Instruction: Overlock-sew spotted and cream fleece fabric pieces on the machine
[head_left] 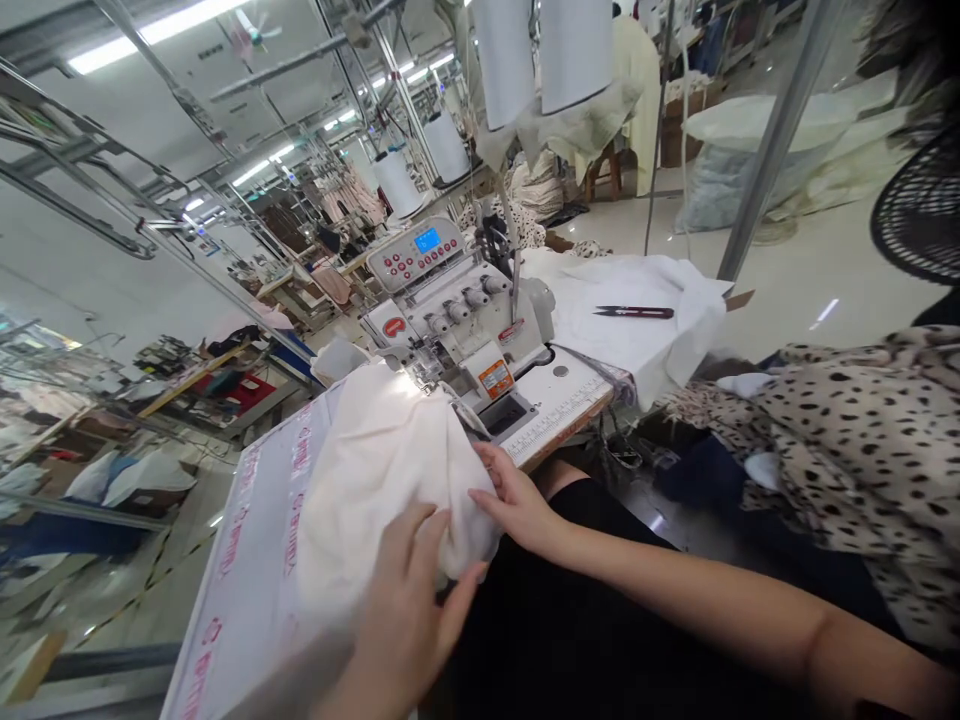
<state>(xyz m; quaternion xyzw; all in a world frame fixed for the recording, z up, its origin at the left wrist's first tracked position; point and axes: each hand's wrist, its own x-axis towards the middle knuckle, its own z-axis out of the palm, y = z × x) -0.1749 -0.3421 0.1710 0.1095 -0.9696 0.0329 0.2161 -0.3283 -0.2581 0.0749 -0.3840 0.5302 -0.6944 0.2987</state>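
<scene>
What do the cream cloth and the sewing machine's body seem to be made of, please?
The cream cloth looks like soft matt fabric, woven or knit: it folds and bunches. The sewing machine body is probably painted metal or hard plastic: smooth, slightly glossy.

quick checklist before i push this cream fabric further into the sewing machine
1. Left hand flat on the cream fabric: ok.
2. Right hand on the fabric's near edge: ok; whether it grips, cannot tell.
3. Both hands back from the sewing machine needle area: ok.
4. Fabric lying smooth: not ok, it is bunched and folded.
5. Front edge fed into the machine: cannot tell, glare hides it.
6. Scissors out of the way: ok, they lie on the white cloth beside the machine.
</scene>
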